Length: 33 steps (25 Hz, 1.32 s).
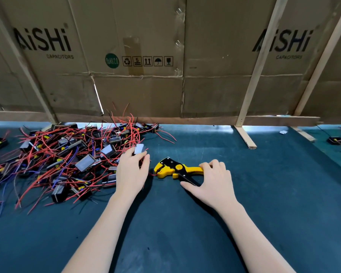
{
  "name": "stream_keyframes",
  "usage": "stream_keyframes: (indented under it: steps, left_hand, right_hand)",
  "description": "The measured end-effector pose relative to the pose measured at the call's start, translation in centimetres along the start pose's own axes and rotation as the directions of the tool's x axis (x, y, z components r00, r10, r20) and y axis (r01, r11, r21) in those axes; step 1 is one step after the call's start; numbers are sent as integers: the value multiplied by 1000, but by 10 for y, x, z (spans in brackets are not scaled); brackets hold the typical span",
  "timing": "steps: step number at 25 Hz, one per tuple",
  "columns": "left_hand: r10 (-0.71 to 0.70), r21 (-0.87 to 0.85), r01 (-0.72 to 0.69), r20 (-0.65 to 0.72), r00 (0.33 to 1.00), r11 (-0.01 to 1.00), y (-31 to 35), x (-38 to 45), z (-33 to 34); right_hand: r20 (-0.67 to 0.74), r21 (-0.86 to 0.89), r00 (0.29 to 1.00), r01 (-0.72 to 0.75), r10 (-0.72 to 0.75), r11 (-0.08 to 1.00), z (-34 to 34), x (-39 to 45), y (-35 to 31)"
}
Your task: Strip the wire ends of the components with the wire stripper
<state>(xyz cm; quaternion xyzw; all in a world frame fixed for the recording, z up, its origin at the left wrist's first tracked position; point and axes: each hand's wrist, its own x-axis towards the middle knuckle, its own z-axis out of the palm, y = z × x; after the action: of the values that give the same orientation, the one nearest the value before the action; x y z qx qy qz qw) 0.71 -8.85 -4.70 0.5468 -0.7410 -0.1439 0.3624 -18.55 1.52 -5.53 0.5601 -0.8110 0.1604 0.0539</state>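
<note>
Right hand [213,179] grips the wire stripper [177,170] (on bare mat), left hand [132,170] pinches a component [139,149] at the pile's edge.

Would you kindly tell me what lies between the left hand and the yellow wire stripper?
In the head view, only bare dark green mat and a thin red wire end separate the left hand from the yellow-and-black wire stripper.
</note>
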Motion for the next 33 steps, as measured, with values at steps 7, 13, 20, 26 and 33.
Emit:
stream_keyframes:
  steps: [7, 13, 20, 26, 33]
  left_hand:
    - [184, -251, -216, -144, 972, 944, 22, -19, -21]
    - [-85, -662, -29, -139, 987, 749, 24, -11, -20]
    - [37, -389, 17, 132, 991, 921, 24, -18, -20]
    - [274, -356, -201, 168, 947, 913, 42, -35, -4]
    - [322, -569, -71, 355, 878, 819, 40, -29, -12]
  right_hand:
    - [-86, 199, 994, -50, 68, 979, -13, 12, 13]
    - [56, 875, 953, -190, 298, 444, -30, 11, 15]
    - [155, 919, 955, -234, 253, 319, -24, 4, 13]
    - [175, 909, 970, -226, 171, 350, -28, -1, 8]
    - [119, 939, 963, -189, 243, 288, -18, -2, 0]
